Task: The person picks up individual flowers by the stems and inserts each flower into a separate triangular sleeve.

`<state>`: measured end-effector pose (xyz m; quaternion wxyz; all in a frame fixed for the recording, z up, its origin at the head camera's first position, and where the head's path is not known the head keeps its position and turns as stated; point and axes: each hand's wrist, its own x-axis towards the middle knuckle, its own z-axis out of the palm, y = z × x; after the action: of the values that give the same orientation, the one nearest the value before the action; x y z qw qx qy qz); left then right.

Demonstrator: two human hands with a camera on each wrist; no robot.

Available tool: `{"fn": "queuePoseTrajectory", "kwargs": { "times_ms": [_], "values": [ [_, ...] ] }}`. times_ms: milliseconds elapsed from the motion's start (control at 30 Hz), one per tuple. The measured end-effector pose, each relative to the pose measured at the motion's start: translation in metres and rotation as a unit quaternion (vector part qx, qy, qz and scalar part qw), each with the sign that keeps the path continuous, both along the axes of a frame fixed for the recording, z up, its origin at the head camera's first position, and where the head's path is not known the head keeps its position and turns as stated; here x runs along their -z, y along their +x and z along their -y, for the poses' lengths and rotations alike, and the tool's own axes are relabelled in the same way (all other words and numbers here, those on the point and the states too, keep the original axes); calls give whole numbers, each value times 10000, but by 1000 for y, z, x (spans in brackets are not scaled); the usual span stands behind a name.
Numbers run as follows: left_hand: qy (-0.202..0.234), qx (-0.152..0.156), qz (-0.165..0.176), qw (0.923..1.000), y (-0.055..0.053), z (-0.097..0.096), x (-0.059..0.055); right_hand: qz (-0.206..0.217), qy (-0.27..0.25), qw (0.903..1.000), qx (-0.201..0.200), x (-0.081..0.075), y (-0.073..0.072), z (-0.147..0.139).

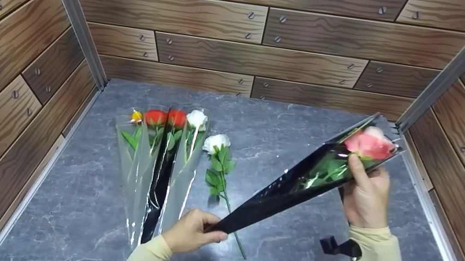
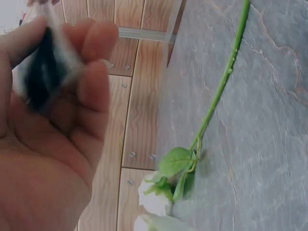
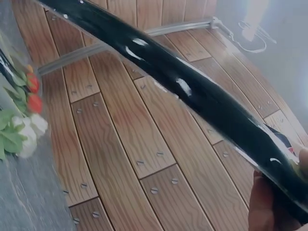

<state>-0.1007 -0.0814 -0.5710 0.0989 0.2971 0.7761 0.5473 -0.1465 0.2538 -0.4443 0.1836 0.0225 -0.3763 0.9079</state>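
A pink rose [image 1: 369, 145] sits in a black, clear-fronted flower sleeve [image 1: 277, 198] held slantwise above the table. My right hand [image 1: 366, 196] grips the sleeve's wide end just below the bloom, thumb on the front. With fingers and thumb, my left hand [image 1: 195, 232] pinches the narrow bottom tip; the left wrist view shows that dark tip [image 2: 45, 72] blurred between them. Beneath the sleeve lies an unwrapped white rose [image 1: 217, 143], its green stem [image 2: 219, 91] partly hidden in the head view. The right wrist view shows the sleeve's dark back [image 3: 192, 96] crossing diagonally.
Left of the loose rose lie several wrapped flowers side by side: a yellow one [image 1: 136, 116], red roses [image 1: 155, 117] and a white rose [image 1: 197, 119]. Wood-patterned walls [image 1: 213, 17] enclose the grey marbled table [image 1: 77, 199] at the back and sides.
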Motion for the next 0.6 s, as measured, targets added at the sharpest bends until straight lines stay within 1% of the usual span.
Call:
{"fn": "queuePoseTrajectory", "kwargs": {
  "times_ms": [67,133,200,267,300,367,433,500,533,600],
  "values": [
    [-213,-50,19,9998,2,-3,-1,32,68,10000,-57,1,1,5],
    [-251,-99,28,9996,5,-6,-2,39,105,9999,-114,1,1,13],
    [-67,-203,61,9998,12,-10,-10,14,167,9996,-239,2,2,22],
    [173,-368,65,9992,18,-11,-17,119,297,9986,-414,6,4,34],
    [310,-460,83,9984,20,-12,-20,169,436,9975,-529,9,6,41],
    [619,-597,326,9958,23,-11,-25,420,951,9919,-731,19,10,58],
    [925,-688,599,9915,23,-9,-21,631,1606,9804,-948,33,14,75],
    [1178,-780,812,9866,22,-8,-18,680,2338,9621,-1232,49,17,93],
    [1296,-831,917,9838,22,-7,-17,713,2617,9524,-1391,57,19,101],
    [1452,-931,1003,9799,24,-4,-13,647,2982,9358,-1764,72,22,117]
  ]
}}
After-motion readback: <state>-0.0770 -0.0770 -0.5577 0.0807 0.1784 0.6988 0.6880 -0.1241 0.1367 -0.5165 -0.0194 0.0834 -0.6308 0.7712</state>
